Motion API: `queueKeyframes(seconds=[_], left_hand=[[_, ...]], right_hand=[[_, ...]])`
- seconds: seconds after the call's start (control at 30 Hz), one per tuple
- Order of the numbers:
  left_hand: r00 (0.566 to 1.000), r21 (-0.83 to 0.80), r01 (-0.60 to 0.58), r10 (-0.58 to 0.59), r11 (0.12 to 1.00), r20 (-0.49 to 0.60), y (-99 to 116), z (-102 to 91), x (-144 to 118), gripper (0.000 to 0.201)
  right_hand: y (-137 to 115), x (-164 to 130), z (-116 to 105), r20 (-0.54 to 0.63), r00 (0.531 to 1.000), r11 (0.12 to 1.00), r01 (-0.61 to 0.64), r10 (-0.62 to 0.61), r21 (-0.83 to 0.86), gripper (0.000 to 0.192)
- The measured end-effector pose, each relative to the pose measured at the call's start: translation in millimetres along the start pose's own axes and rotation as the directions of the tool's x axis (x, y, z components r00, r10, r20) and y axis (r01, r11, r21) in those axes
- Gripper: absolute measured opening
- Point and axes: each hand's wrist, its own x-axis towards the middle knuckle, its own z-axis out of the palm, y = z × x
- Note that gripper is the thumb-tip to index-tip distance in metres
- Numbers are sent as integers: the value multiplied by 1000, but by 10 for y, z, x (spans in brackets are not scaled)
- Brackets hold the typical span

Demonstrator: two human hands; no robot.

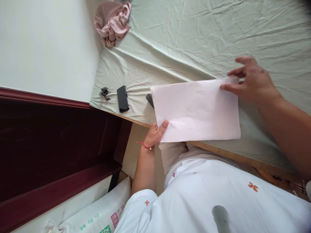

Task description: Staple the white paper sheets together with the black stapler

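White fabric shirt with small orange motifs [187, 197], one, fills the bottom of the frame. Two bare hands, one white rectangular paper [196, 111] at centre right, on or just above the pale green wrinkled sheet [194, 35]; can't tell if single or layered. Left hand [155, 133], one red string bracelet [148, 147] at its wrist, clamps the paper's lower-left corner, thumb on top. Right hand [252, 79] at the upper-right corner, blurred: thumb over the paper, other fingers spread around the top edge; grip can't be told. Paper lies between the hands, long axis left to right, right end slightly higher. Upper left: one bunched pink cloth [113, 26]. Left of paper: one black rectangular phone-like object [122, 99], one small dark tangled item [104, 92], one dark object partly under the paper [149, 100].
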Motion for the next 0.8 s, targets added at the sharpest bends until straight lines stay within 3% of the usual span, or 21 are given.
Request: queueKeyframes(seconds=[0.07, 0.1, 0.2, 0.3, 0.43, 0.53, 0.63, 0.8], left_hand=[[996, 23, 34, -36, 999, 82, 34, -2, -16, 58], [993, 32, 40, -44, 999, 112, 49, 6, -18, 54], [984, 49, 25, -33, 998, 175, 96, 51, -12, 45], [970, 46, 21, -32, 999, 242, 155, 83, -7, 46], [944, 28, 34, -41, 999, 327, 215, 53, -32, 51], [947, -4, 37, -33, 999, 321, 217, 14, -54, 54], [937, -20, 112, -99, 993, 335, 195, -3, -49, 58], [917, -21, 165, -145, 986, 371, 147, 11, 10, 53]], right_hand=[[-84, 9, -44, -77, 993, 984, 78, -91, -158, 97], [-135, 2, -63, -69, 984, 968, 149, -166, -203, 84], [-273, -38, -84, 105, 930, 916, 367, -353, -162, 49], [-344, -60, -68, 325, 838, 879, 475, -438, -41, 44], [-379, -47, -88, 495, 802, 923, 384, -333, -2, 44], [-414, -46, -116, 573, 776, 957, 284, -264, 56, 51], [-437, -41, -89, 623, 740, 965, 237, -252, 109, 51], [-388, 26, 35, 629, 763, 974, 225, -152, -38, 28]])
